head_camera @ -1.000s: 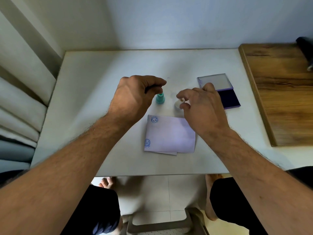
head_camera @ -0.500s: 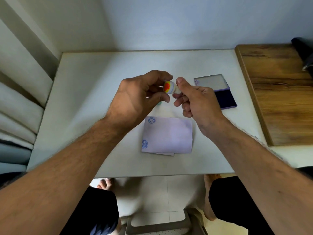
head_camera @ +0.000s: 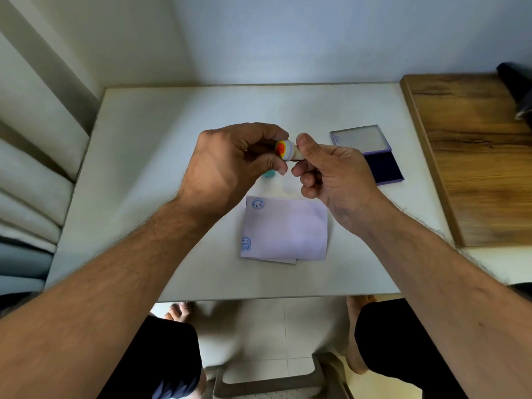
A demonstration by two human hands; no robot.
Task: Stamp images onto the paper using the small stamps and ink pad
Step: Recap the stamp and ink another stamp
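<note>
A small white stamp (head_camera: 288, 150) with an orange and yellow end is held in the air above the table, between both hands. My right hand (head_camera: 331, 177) grips its body with thumb and fingers. My left hand (head_camera: 233, 165) pinches its coloured end. A teal stamp (head_camera: 269, 173) stands on the table, mostly hidden under my left hand. The pale lilac paper (head_camera: 285, 228) lies below the hands, with two blue round prints along its left edge. The open ink pad (head_camera: 383, 165), dark blue with its clear lid folded back, lies to the right.
The white table (head_camera: 161, 145) meets a wall behind. A wooden board (head_camera: 475, 156) adjoins its right side, with a dark object (head_camera: 518, 90) at its far corner. Cushions are stacked at the left. My knees and bare feet show below the table's front edge.
My right hand picked the white stamp up off the table and raised it. My left hand left the teal stamp and closed on the white stamp's coloured end.
</note>
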